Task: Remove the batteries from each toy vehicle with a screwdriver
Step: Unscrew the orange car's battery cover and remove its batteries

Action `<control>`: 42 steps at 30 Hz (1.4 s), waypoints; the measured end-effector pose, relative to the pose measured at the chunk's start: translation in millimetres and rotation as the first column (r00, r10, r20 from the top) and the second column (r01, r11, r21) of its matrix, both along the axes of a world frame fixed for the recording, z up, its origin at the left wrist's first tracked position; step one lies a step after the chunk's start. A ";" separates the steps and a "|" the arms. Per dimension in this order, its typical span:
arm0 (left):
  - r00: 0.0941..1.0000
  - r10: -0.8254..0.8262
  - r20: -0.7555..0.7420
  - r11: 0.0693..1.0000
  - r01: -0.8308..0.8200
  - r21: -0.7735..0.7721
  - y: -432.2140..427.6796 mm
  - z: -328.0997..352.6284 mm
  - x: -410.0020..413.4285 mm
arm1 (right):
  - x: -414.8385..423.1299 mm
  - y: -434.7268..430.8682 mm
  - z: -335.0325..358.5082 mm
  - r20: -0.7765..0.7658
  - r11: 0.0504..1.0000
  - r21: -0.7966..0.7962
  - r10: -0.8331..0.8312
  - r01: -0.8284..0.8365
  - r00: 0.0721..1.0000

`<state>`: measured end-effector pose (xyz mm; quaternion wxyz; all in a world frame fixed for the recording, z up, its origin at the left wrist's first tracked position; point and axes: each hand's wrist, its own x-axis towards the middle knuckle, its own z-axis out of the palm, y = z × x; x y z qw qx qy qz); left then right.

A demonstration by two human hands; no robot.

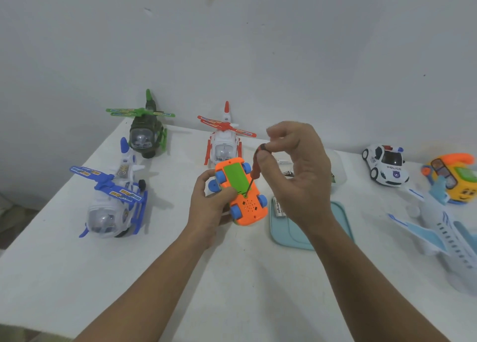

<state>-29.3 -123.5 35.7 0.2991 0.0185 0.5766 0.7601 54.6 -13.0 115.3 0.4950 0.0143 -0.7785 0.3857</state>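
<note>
My left hand [209, 204] grips an orange toy car [247, 207] turned upside down above the table, its blue wheels and green battery cover [233, 177] facing up. My right hand [296, 171] pinches the red handle of a small screwdriver [258, 163]. The screwdriver's tip rests at the near end of the green cover. Batteries [278, 207] lie on a light blue lid [286, 230] under my right wrist, partly hidden.
On the white table [232, 277] stand a blue helicopter [113, 199], a green helicopter [145, 132] and a red helicopter [223, 140]. At the right are a police car [386, 164], an orange-yellow toy [454, 179] and a light blue airplane [444, 233].
</note>
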 end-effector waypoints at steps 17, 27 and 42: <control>1.000 -0.023 -0.008 0.999 0.023 0.027 5.2 1.4 4.0 | -5.8 -3.0 -1.1 0.231 0.997 0.075 0.018 -0.037 0.973; 1.000 -0.018 0.000 1.000 0.018 0.014 3.5 1.4 2.1 | -5.6 6.4 2.2 0.261 0.996 0.005 0.084 -0.089 0.962; 1.000 -0.011 0.002 1.000 0.011 0.004 -14.8 2.6 -2.6 | -27.8 16.3 -13.1 0.421 0.867 -0.480 0.093 0.135 0.902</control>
